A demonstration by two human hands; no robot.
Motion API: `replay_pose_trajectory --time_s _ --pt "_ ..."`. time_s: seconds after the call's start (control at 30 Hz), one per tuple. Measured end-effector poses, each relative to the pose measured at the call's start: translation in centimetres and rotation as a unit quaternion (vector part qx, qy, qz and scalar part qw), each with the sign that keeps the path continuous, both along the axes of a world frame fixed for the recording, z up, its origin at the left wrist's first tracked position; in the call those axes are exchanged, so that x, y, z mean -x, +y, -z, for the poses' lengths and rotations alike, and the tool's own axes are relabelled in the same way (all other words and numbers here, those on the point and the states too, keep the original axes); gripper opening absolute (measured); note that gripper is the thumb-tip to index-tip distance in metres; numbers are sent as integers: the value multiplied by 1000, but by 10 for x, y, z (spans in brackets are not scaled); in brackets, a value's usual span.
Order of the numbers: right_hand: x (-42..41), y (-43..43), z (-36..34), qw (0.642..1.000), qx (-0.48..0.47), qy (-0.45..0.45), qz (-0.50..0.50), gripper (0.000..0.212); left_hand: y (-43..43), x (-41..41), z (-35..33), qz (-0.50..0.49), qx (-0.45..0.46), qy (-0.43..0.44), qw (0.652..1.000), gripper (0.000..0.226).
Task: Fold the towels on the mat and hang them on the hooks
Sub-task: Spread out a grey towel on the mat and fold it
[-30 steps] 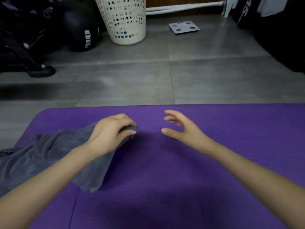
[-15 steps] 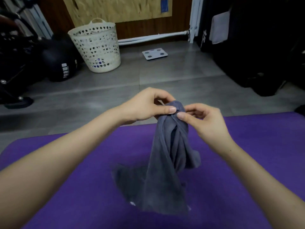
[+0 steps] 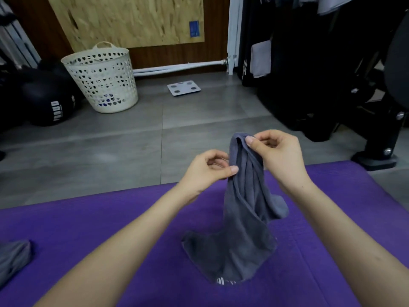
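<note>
My right hand (image 3: 280,156) pinches the top edge of the grey towel (image 3: 243,218), my left hand (image 3: 208,169) pinches its side edge lower down. Towel hangs bunched, its bottom resting on the purple mat (image 3: 88,229). Second grey towel (image 3: 13,258) lies at the mat's left edge.

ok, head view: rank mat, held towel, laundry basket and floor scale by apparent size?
1. purple mat
2. held grey towel, which is nearer the camera than the basket, so its real size is unsure
3. white laundry basket
4. floor scale
</note>
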State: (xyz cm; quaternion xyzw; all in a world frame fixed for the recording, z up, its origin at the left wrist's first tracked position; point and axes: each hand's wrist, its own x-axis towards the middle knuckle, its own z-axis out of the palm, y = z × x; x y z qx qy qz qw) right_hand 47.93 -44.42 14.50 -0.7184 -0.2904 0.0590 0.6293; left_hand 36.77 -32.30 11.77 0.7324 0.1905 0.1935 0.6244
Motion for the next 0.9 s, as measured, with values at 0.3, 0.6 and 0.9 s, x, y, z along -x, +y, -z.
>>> replay_pose_trajectory --time_s 0.3,0.6,0.9 --pt "-4 -8 -33 999 26 0 -46 11 32 24 -37 9 -7 46 999 17" --pt "19 -17 -101 929 123 67 -343 16 79 99 -168 250 -87 191 945 26" --pt "-3 64 84 913 392 -75 -82 7 125 93 13 -78 -189 271 941 18"
